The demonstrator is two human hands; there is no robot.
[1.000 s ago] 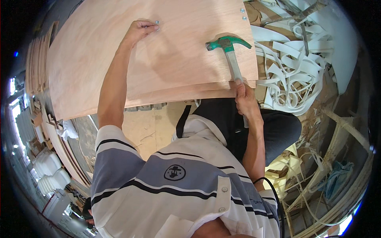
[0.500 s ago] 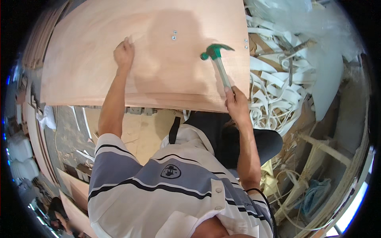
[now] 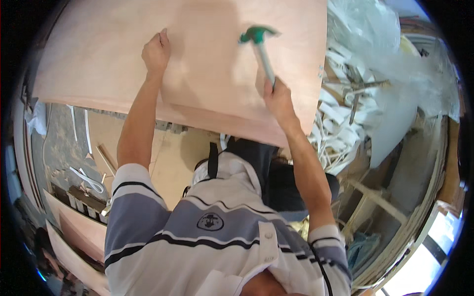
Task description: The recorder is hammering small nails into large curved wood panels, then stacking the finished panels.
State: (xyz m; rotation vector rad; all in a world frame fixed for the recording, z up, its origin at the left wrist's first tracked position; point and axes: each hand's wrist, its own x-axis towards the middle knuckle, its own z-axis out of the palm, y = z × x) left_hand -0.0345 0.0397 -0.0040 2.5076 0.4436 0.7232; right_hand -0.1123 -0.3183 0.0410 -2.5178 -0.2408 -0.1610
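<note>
The left hand is extended forward with the forearm nearly straight, its fingers curled into a loose fist and resting on the plywood sheet; whether anything small is pinched between the fingertips cannot be told, since the knuckles face the camera; the right hand is raised over the near right part of the sheet with the wrist cocked, its fingers wrapped closed around the lower end of the hammer; the hammer stands with its pale handle rising away from the fist and its green head uppermost, over the upper middle of the sheet; the head is blurred, so its claw and face cannot be separated, and whether it touches the sheet cannot be told; the sheet is a large, pale, reddish panel filling the upper part of the view, its far edge cut off by the picture rim; its near edge hides whatever carries it; a heap of white offcut strips lies just beside the sheet on the right; the striped shirt covers the lower view.
</note>
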